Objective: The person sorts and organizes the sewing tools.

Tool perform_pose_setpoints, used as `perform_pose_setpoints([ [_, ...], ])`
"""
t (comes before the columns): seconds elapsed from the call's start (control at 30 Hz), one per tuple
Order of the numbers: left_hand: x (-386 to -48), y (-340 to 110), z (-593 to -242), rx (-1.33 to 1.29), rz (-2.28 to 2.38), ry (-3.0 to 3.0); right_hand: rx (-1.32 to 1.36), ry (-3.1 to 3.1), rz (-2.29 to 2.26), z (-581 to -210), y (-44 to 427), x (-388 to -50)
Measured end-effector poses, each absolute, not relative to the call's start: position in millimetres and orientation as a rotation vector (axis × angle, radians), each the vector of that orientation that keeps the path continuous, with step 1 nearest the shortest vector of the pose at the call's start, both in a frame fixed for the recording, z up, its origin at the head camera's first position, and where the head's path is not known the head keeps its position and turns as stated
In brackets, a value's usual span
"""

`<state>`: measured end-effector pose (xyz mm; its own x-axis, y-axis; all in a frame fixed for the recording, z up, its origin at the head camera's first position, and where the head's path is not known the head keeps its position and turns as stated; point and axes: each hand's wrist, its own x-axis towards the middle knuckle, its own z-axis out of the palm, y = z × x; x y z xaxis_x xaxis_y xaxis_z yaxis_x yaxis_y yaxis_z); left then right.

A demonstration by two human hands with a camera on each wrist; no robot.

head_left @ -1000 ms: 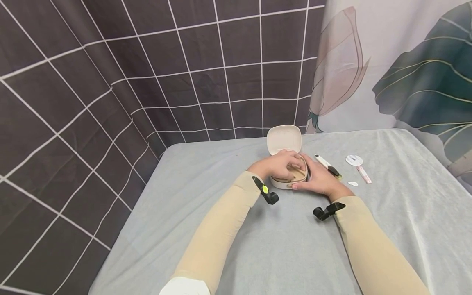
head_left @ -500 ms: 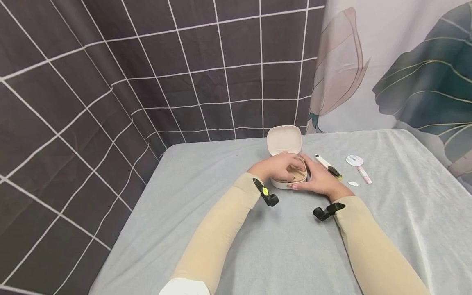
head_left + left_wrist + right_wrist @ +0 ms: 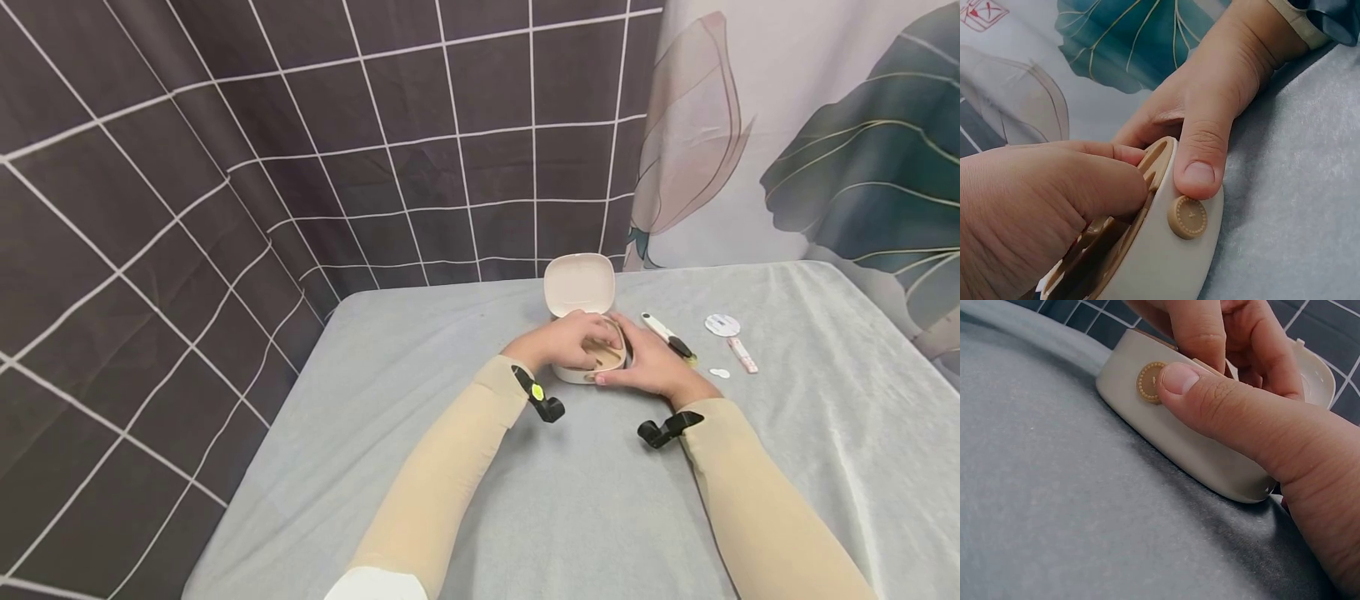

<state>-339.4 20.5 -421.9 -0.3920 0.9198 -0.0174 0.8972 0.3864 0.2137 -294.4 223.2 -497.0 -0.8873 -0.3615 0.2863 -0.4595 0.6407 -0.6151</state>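
A cream case [image 3: 576, 376] with its lid [image 3: 579, 285] raised stands near the far edge of the bed-like surface. My left hand [image 3: 564, 340] reaches in from the left, its curled fingers pinching the tan insert [image 3: 1156, 164] inside the rim. What lies under those fingers is hidden. My right hand [image 3: 654, 362] grips the case from the right; its thumb presses the front wall beside a round tan button [image 3: 1188, 217]. In the right wrist view the case [image 3: 1179, 440] rests on the cloth.
Right of the case lie a white-and-black handled tool [image 3: 667, 337], a round white disc [image 3: 722, 325], a small pink-and-white strip [image 3: 742, 355] and a small white piece [image 3: 719, 373]. A grey cloth [image 3: 570, 500] covers the surface; curtains [image 3: 465, 150] hang behind it.
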Motion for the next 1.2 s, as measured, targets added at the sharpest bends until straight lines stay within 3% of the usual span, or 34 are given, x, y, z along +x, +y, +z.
perform_pose_setpoints([
  [0.4, -337.1, -20.3, -426.4, 1.419, 0.930, 2.556, 0.701, -2.721, 1.092, -493.7, 219.2, -295.6],
  [0.6, -327.6, -41.2, -442.0, 1.135, 1.067, 2.676, 0.654, -2.776, 1.055, -492.7, 221.2, -293.8],
  [0.83, -318.2, -48.8, -462.4, 0.852, 1.598, 2.329, 0.643, -2.772, 1.089, -494.0, 222.3, -292.6],
  [1.2, -317.2, -44.0, -481.1, 0.783, 1.816, 2.113, 0.654, -2.769, 1.075, -494.9, 221.6, -294.6],
])
